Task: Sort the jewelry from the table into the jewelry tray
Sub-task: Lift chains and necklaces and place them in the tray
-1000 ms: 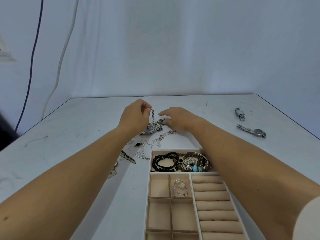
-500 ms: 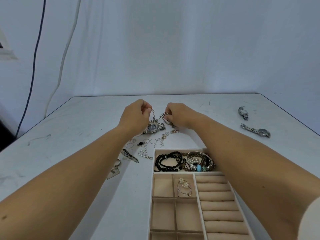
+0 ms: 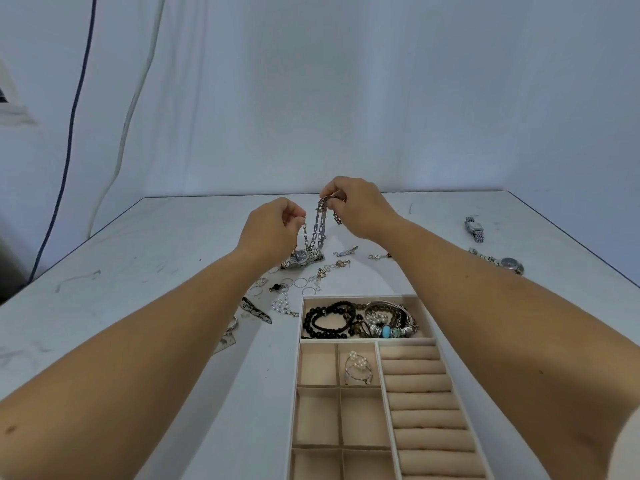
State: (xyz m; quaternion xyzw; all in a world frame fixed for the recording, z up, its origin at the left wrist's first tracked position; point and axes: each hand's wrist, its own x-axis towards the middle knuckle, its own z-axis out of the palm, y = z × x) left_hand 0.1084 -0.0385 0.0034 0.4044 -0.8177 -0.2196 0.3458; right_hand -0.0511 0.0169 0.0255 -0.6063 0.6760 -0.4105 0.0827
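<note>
Chain (image 3: 318, 227) droops between left hand (image 3: 273, 230) and right hand (image 3: 360, 211), both raised and pinching it.

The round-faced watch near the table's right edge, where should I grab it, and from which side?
Pinch the round-faced watch at its case, from above, probably with the right hand once it frees the chain. It lies flat, its band stretched out to the left, so the case is the stiffest part; the linked band would likely sag.

White table (image 3: 138, 244), pale wall (image 3: 381, 81) (blue cable (image 3: 71, 129))
</note>
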